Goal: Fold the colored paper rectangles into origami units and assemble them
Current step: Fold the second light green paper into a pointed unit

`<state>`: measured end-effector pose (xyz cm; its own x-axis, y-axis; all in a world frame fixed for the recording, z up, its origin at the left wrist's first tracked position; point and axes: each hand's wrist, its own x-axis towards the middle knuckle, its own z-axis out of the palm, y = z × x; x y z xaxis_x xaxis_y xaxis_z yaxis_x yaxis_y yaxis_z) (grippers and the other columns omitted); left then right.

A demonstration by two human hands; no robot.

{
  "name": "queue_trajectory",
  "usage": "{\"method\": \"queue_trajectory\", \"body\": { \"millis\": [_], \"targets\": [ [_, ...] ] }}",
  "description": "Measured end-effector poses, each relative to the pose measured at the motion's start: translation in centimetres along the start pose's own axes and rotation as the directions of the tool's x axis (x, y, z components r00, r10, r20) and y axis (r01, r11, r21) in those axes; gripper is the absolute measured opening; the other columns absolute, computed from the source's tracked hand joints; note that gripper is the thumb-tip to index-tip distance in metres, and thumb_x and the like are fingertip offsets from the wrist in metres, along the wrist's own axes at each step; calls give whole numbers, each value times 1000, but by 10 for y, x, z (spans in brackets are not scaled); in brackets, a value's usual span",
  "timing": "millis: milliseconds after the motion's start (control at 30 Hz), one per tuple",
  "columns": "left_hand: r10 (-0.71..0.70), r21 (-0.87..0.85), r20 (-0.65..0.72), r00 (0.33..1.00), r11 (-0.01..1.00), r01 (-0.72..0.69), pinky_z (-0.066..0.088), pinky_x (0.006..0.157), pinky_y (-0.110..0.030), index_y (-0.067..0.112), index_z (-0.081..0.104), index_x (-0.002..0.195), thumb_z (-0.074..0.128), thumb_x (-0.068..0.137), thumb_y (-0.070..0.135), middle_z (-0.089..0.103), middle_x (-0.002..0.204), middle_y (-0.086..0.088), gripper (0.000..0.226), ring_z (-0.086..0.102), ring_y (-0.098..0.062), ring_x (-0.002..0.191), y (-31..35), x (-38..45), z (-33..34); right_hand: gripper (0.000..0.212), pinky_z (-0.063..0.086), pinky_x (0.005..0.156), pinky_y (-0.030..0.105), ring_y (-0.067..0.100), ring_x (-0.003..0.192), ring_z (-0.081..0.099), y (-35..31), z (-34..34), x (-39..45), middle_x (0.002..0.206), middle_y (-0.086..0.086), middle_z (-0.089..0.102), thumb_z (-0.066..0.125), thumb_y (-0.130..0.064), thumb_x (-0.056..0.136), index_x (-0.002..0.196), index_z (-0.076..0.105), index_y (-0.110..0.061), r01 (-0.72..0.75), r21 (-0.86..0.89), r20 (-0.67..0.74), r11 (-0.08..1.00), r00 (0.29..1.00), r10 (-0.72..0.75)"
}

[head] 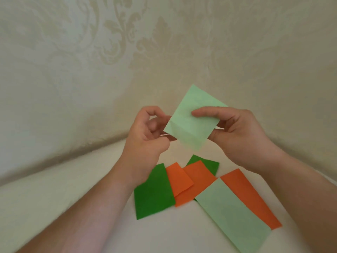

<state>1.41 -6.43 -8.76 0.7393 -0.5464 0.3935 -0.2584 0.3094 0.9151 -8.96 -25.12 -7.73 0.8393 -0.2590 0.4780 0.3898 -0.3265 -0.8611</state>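
Your right hand (235, 128) pinches the light green sheet (193, 119) in mid-air w/ thumb on top, left hand (147, 132) curled at its edge, so line up corners b4 creasing.

Brightness: soft, even, warm light is filling the scene; nothing is burning out to glare.
Shadows: a broad dim band is lying on the wall (109, 88) just above the table edge (73, 157), and faint shade is sitting under the forearms.
Blur: the left hand (145, 132) is smearing slightly at its fingertips; the pale green sheet (193, 117) beside it is reading soft, its creases only faintly showing.
Distortion: the table edge is bowing upward to either side of the pale green sheet, and the forearms are stretching wide toward the lower corners.
Focus: the wall's pattern is looking hazy.
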Motion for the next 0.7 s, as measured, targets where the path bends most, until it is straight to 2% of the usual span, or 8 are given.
{"method": "queue_trajectory", "body": {
  "millis": [67,100,167,233,367,433,567,700],
  "targets": [
    [-160,-218,85,983,960,175,60,83,-41,15,50,113,42,66,-6,71,105,-15,52,68,-29,91,3,4,-3,41,58,98,35,11,114,71,1,1,-2,118,-10,76,71,8,91,108,79,-29,8,-27,37,1000,999,-7],
    [-219,-230,96,971,944,236,59,81,-39,14,51,115,47,72,-1,71,103,-13,46,68,-27,89,5,5,-4,40,58,98,36,11,115,71,2,1,-2,119,-9,76,71,7,91,108,79,-29,-1,-28,62,1000,998,2],
    [-288,-120,74,955,948,295,59,81,-39,11,60,119,63,89,9,73,107,-12,30,71,-23,92,4,7,-3,42,58,98,38,13,116,70,3,1,-2,120,-7,76,71,6,92,107,81,-32,-20,-33,111,999,994,24],
    [-289,-28,75,954,956,292,58,90,-44,11,67,122,71,90,19,75,114,-12,33,72,-26,99,2,5,-1,45,58,98,40,14,115,71,3,1,-2,119,-7,76,69,7,93,106,80,-34,-27,-48,139,999,990,33],
    [-303,-11,47,952,953,304,50,102,-59,8,72,117,70,83,20,77,113,-15,36,71,-32,102,5,1,1,37,59,95,38,12,109,73,2,-2,-2,112,-10,78,71,2,93,98,82,-34,-45,-72,148,996,987,56],
    [-307,-17,25,952,952,307,52,99,-56,7,73,114,70,84,19,77,112,-15,33,71,-31,99,5,2,1,35,60,93,37,13,105,74,3,-2,-2,111,-10,77,72,-3,92,95,82,-36,-42,-98,133,994,990,55],
    [-298,-64,14,954,952,298,62,84,-38,7,74,109,68,88,16,77,109,-15,23,73,-26,95,6,2,1,36,61,91,38,15,103,74,5,-3,-2,110,-7,77,73,-1,92,94,82,-36,-27,-115,110,993,993,40],
    [-271,-121,12,962,955,271,63,82,-37,6,73,105,71,82,17,77,109,-16,26,74,-26,94,6,3,1,36,62,88,36,15,97,74,5,0,-2,105,-5,77,75,-1,90,92,82,-37,-10,-108,99,994,995,20]
  ]
}}
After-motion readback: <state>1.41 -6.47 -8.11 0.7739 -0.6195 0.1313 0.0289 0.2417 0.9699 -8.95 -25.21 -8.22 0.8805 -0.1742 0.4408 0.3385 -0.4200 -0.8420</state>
